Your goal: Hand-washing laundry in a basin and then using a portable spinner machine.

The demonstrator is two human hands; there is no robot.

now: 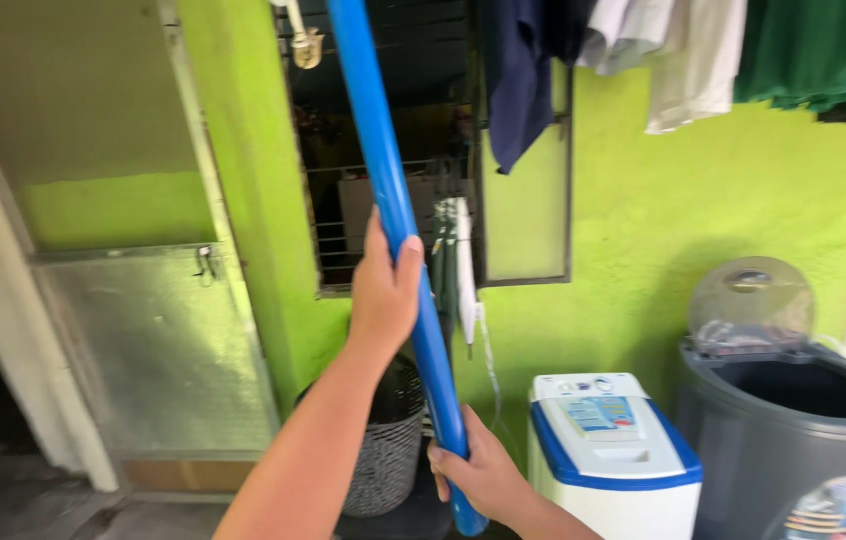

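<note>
head view: one frame, looking at a green wall
pole: long blue pole (395, 215) ran tilted, top leaning left, from the top edge of the frame down to near the bottom edge, in front of the barred window (383, 150)
left hand: left hand (385, 290) gripped the pole about mid-length, fingers wrapped round it, thumb up along the shaft
right hand: right hand (478, 470) held the pole near its lower end, fingers curled shut round it, below the left hand
basket: dark woven basket (388, 450) stood on the floor just left of the pole's lower end, behind the left forearm
washer: small white and blue washing machine (608, 450) stood just right of the pole's lower end, against the wall
tub: grey tub (793, 420) with a clear domed lid raised, right of the washer
clothes: dark blue, white and green clothes (688, 55) hung above, right of the pole's top
door: grey metal panel (158, 350) sat well left of the pole
</note>
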